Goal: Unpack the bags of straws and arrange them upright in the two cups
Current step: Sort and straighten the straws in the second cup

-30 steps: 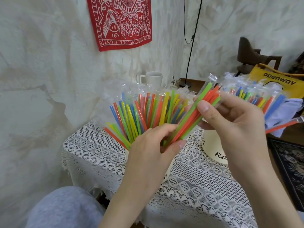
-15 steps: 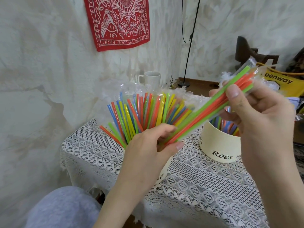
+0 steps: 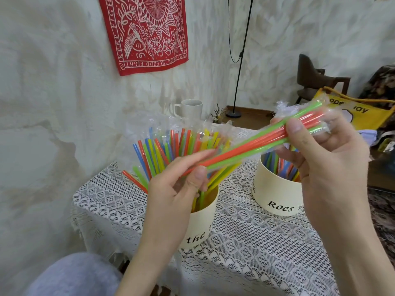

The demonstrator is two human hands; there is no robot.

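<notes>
A clear plastic bag of green and orange straws [image 3: 252,144] is held slantwise above the table between both hands. My left hand [image 3: 177,193] pinches its lower left end. My right hand [image 3: 320,150] grips the upper right end, thumb on top, where the bag's plastic is bunched. Under my left hand stands a cream cup [image 3: 203,223] fanned full of coloured straws [image 3: 162,150], several still in plastic wrap. A second cream cup [image 3: 275,193] marked "Roes" stands to the right with more straws inside, partly hidden by my right hand.
A white lace cloth [image 3: 245,242] covers the small table. A white mug [image 3: 191,108] stands at the back by the wall. A yellow bag [image 3: 363,112] and a dark chair [image 3: 314,77] are at the right. My knee [image 3: 72,276] is at the lower left.
The bag of straws has been lifted up and to the right and now lies flatter. My right hand rose with it, uncovering the right cup. My left hand stays at its lower end.
</notes>
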